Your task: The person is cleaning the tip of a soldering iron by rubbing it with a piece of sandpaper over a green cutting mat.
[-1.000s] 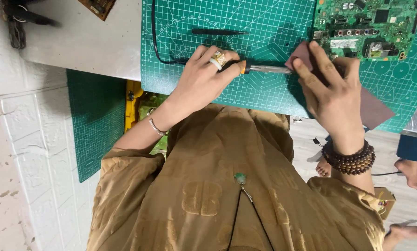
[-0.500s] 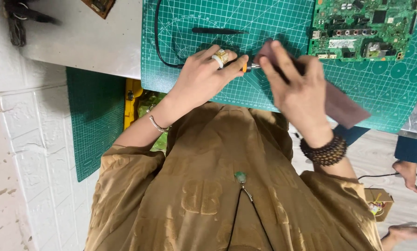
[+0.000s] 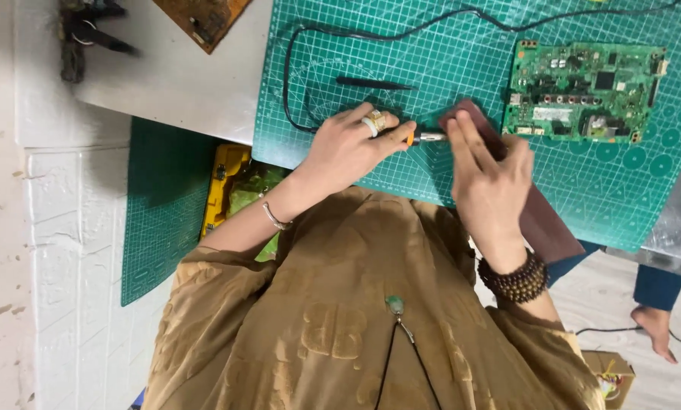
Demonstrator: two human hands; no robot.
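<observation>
Left hand [image 3: 352,148] clenched around the handle of a soldering iron [image 3: 424,137], ring on one finger, orange collar and metal shaft poking out past the knuckles toward the right. Right hand [image 3: 488,182] pressed flat, fingers together, on a dark reddish-brown sheet [image 3: 542,220], fingertips just beside the iron's metal end; not gripping, only resting palm down, whether the tip meets the sheet cannot be told under the fingers. Sheet lying slantwise on the green cutting mat [image 3: 447,68], upper corner near the mat's middle, lower part running off the mat's near edge beside the beaded wrist. Black cable [image 3: 295,76] looping from the iron along the mat's left edge and on across its far edge. Black tweezers [image 3: 375,83] lying flat on the mat just beyond the left hand, apart from it. Green circuit board [image 3: 583,91] toward the mat's far right, close to the sheet's upper corner, not touched by either hand. Brown board [image 3: 204,15] and black pliers [image 3: 90,34] on the grey bench top near its far left corner, well apart. Compared with half a second ago: right hand drawn nearer the body and settled lower on the sheet, left hand in the same hold on the iron, sheet's free end uncovered less at the right.
</observation>
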